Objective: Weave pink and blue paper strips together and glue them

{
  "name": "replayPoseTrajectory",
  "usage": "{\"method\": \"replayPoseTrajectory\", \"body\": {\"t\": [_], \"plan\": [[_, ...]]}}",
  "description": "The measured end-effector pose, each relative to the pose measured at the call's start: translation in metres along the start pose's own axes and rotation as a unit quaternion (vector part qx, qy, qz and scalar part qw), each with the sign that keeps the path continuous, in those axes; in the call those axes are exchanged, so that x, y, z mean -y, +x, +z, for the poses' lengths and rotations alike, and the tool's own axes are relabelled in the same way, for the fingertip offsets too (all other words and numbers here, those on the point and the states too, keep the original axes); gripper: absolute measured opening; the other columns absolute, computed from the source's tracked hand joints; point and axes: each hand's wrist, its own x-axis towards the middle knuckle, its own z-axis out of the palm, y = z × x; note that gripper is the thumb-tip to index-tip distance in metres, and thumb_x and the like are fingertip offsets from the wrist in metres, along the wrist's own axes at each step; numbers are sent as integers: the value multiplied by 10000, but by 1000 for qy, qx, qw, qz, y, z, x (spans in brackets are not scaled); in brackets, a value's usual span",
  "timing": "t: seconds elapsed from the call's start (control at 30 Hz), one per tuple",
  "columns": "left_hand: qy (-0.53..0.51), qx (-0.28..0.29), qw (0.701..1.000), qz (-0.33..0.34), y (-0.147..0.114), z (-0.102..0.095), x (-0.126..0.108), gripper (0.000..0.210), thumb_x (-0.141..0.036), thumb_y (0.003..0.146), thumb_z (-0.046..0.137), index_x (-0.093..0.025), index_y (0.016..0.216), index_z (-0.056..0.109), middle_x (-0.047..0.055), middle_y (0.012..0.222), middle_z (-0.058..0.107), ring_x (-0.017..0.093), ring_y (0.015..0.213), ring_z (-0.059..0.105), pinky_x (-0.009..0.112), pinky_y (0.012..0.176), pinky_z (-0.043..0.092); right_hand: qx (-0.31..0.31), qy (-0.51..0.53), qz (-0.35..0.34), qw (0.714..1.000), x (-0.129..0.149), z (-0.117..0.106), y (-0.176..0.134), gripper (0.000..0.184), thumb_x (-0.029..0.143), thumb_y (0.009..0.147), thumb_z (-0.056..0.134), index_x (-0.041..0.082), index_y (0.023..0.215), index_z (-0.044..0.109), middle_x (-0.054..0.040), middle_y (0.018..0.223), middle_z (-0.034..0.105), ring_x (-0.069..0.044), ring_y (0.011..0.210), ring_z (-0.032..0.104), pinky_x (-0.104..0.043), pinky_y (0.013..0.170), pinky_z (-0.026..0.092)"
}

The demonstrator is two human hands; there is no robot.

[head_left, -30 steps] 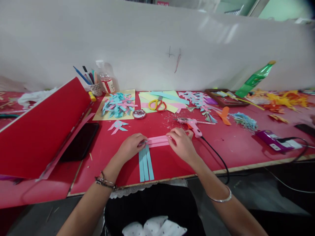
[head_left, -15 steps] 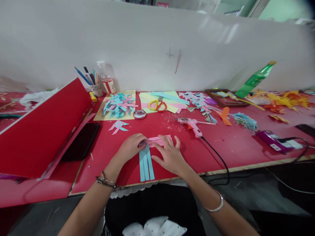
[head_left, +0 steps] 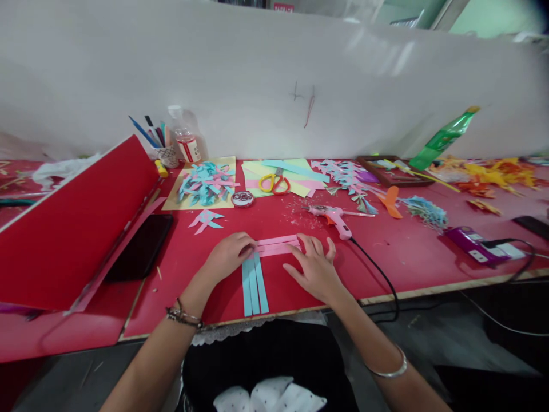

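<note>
Pink paper strips (head_left: 277,247) run sideways on the red table, meeting blue paper strips (head_left: 255,286) that hang toward the front edge. My left hand (head_left: 229,254) is closed at their meeting corner, thumb and fingers pinching the strips; the corner itself is hidden under the fingertips. At the far end of the pink strips rests my right hand (head_left: 315,266), open, its fingers spread and fingertips on the strip ends. Just beyond my left hand lies a folded pink-and-blue paper fish (head_left: 206,220).
A pink glue gun (head_left: 337,217) lies right of my hands, its black cord trailing over the edge. Behind are scissors (head_left: 275,182), a paper pile (head_left: 208,183) and a round tin (head_left: 243,198). A red board (head_left: 86,229) leans at left beside a phone (head_left: 141,249).
My right hand has slid rightward along the pink strips to their far ends, uncovering more of them. My left hand stays at the corner.
</note>
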Motion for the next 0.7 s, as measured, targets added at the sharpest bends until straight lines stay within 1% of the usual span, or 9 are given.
{"method": "replayPoseTrajectory", "body": {"t": [0.13, 0.43, 0.53, 0.7], "plan": [[7, -1, 1000, 2, 0, 0, 1, 203, -148, 801, 363, -188, 844, 557, 32, 849, 563, 134, 809, 517, 258, 738, 406, -4, -7, 11, 1000, -5, -1, 0, 417, 483, 807, 323, 278, 1124, 501, -103, 1253, 402, -269, 1117, 342, -554, 932, 93], [-5, -4, 1000, 0, 0, 0, 0, 198, -147, 795, 369, -189, 832, 559, 25, 840, 562, 130, 800, 519, 249, 733, 407, -15, -14, 36, 999, -13, 4, -4, 416, 477, 809, 322, 261, 1118, 499, -109, 1237, 401, -258, 1125, 340, -541, 940, 80], [10, -4, 1000, -5, 0, -1, 0, 201, -161, 803, 363, -190, 845, 557, 27, 853, 559, 133, 809, 513, 254, 733, 412, -24, -11, 41, 999, -13, 4, -5, 423, 468, 811, 325, 251, 1138, 483, -112, 1236, 396, -254, 1122, 345, -534, 946, 69], [95, -53, 994, -28, 0, 0, 3, 204, -213, 812, 387, -176, 925, 553, 50, 931, 550, 168, 896, 484, 302, 785, 410, -34, 6, 43, 998, -14, 6, -6, 373, 443, 812, 346, 268, 1094, 515, -96, 1212, 410, -250, 1094, 371, -530, 945, 66]]}}
